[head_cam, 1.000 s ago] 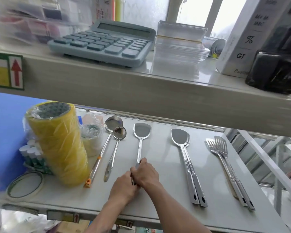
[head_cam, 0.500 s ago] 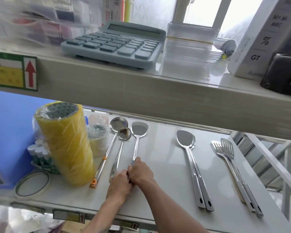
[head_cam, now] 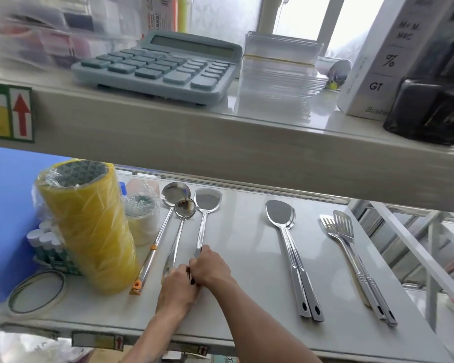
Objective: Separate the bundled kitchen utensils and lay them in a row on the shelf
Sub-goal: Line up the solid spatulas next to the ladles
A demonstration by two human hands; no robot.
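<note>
Spatulas (head_cam: 281, 216), ladles (head_cam: 184, 206): polished shiny metal. Shelf (head_cam: 241, 247) smooth, glossy white. Tape stack (head_cam: 89, 224) in crinkly clear film, probably plastic. Calculator (head_cam: 157, 66) matt plastic.

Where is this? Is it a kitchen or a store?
Probably a small shop or stockroom, not a kitchen. Shelves carry price-style labels with red arrows, a calculator sits by stacked clear sleeves, and wrapped yellow tape rolls stand beside steel spatulas laid out like stock.

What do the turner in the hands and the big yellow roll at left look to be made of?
Turner: probably stainless steel, polished; blade and handle mirror the light.
Yellow roll: seemingly stacked plastic tape rolls in clear shrink film; the wrinkled wrap shines, and a grey core, perhaps cardboard, shows on top.
</note>
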